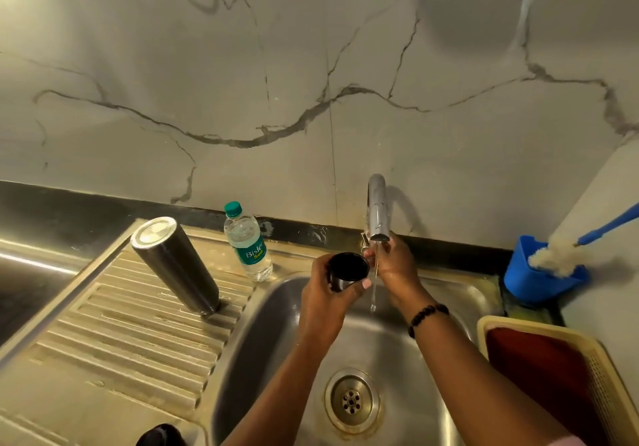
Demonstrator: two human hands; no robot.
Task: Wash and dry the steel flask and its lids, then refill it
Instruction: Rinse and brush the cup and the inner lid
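The steel flask (176,265) stands upside down on the ribbed drainboard (114,338), left of the basin. My left hand (325,304) is shut on the flask's cup-shaped steel lid (347,271), its dark opening facing me, over the sink (269,352). My right hand (392,265) reaches under the tap (377,212), fingers at the tap's base where a small lever shows. A thin stream of water (374,290) falls past it. Whether the right hand grips the lever is hidden. A sealed plastic water bottle (247,241) stands behind the flask.
A blue holder (539,278) with a blue-handled brush (560,255) sits at the right rear corner. A cream basket (601,373) with a red cloth lies right of the sink. The drain (352,400) is in the basin's middle. A dark round object (162,436) shows at the bottom edge.
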